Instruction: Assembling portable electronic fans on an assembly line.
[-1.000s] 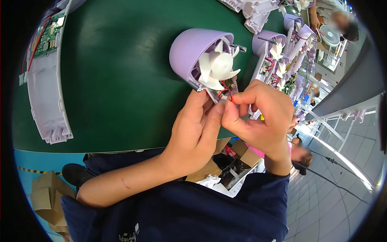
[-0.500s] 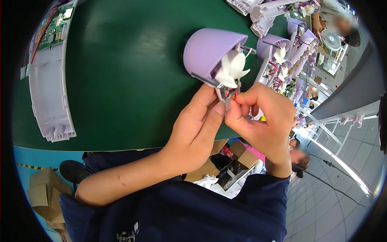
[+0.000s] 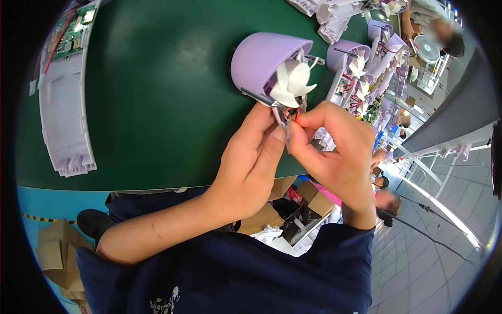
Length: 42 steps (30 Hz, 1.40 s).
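Observation:
A light purple fan housing (image 3: 261,60), shaped like a cup, lies tilted on the green table with white fan blades (image 3: 293,82) at its open side. My left hand (image 3: 246,170) grips the narrow lower end of this housing between thumb and fingers. Just beneath the blades, red wires (image 3: 297,114) run out among small dark parts. My right hand (image 3: 337,146) is closed in a pinch at these wires, its thumb and forefinger close to my left thumb. The fingertips hide the wire ends.
On the left lies a long pale purple shell (image 3: 64,115) carrying a green circuit board (image 3: 70,39). More fan housings (image 3: 348,52) and loose shells (image 3: 334,21) crowd the table's right side. Cardboard boxes (image 3: 60,246) stand below the table edge; other people are at the far right.
The whole scene sits slightly higher and further left in view. My right fingers have come a little lower along the red wires. Both hands keep their grip.

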Each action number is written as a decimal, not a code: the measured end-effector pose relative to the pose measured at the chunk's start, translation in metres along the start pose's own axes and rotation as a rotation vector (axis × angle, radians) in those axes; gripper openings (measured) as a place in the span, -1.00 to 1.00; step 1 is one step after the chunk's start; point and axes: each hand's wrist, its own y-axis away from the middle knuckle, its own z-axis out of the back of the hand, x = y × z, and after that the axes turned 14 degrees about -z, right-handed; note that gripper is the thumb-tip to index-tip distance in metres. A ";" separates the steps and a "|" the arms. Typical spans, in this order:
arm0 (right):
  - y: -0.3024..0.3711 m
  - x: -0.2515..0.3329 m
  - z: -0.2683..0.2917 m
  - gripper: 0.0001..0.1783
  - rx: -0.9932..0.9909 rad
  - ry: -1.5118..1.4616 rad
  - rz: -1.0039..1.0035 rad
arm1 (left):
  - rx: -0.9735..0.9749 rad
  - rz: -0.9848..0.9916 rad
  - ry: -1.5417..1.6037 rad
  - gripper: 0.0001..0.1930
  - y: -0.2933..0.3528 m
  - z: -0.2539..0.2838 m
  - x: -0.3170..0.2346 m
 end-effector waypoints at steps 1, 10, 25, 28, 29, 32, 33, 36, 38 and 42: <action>0.002 -0.001 -0.001 -0.84 -0.006 -0.025 -0.027 | 0.005 -0.005 0.000 -0.60 0.001 -0.001 -0.001; 0.029 -0.016 -0.027 -0.35 -0.055 -0.631 -0.307 | -0.119 0.082 0.191 -0.59 0.008 -0.004 -0.012; 0.036 -0.006 -0.053 -0.36 0.096 -0.898 -0.406 | -0.131 0.103 -0.066 -0.63 0.021 0.004 -0.035; 0.037 -0.008 -0.053 -0.39 0.084 -0.904 -0.384 | -0.137 0.106 -0.094 -0.63 0.023 0.002 -0.034; 0.038 -0.009 -0.052 -0.39 0.088 -0.917 -0.375 | -0.138 0.107 -0.103 -0.63 0.023 0.002 -0.033; 0.038 -0.009 -0.056 -0.40 0.063 -0.867 -0.371 | -0.158 0.150 -0.108 -0.63 0.023 0.002 -0.033; 0.038 -0.009 -0.056 -0.40 0.059 -0.869 -0.370 | -0.155 0.149 -0.110 -0.63 0.022 0.001 -0.033; 0.037 -0.009 -0.057 -0.41 0.073 -0.904 -0.386 | -0.172 0.152 -0.114 -0.63 0.022 0.001 -0.034; 0.036 -0.010 -0.058 -0.41 0.078 -0.914 -0.380 | -0.169 0.119 -0.125 -0.64 0.022 0.001 -0.034; 0.035 -0.009 -0.058 -0.41 0.079 -0.914 -0.375 | -0.150 0.125 -0.203 -0.65 0.021 0.000 -0.039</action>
